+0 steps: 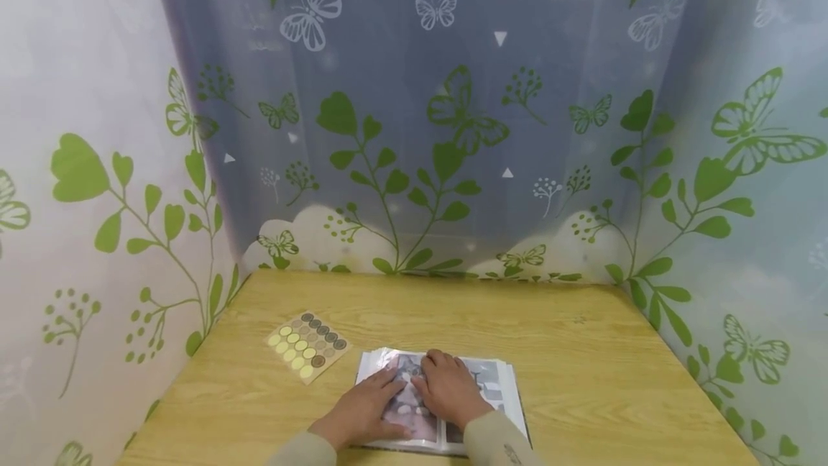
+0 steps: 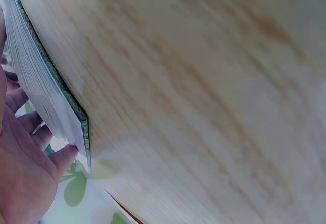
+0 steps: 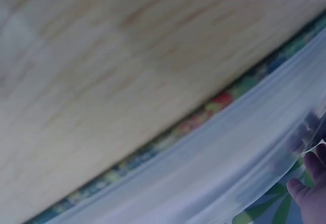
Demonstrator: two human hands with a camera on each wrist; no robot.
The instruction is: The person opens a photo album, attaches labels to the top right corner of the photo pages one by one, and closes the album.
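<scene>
Left of the album (image 1: 493,380), a sticker sheet (image 1: 307,345) on the table (image 1: 582,351)

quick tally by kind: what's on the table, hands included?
Photo album, open, under both hands: 1
Sticker sheet of round dots, left of the album: 1
Hands resting flat on the album page, left hand and right hand: 2
Total: 4, all on the wooden table
</scene>
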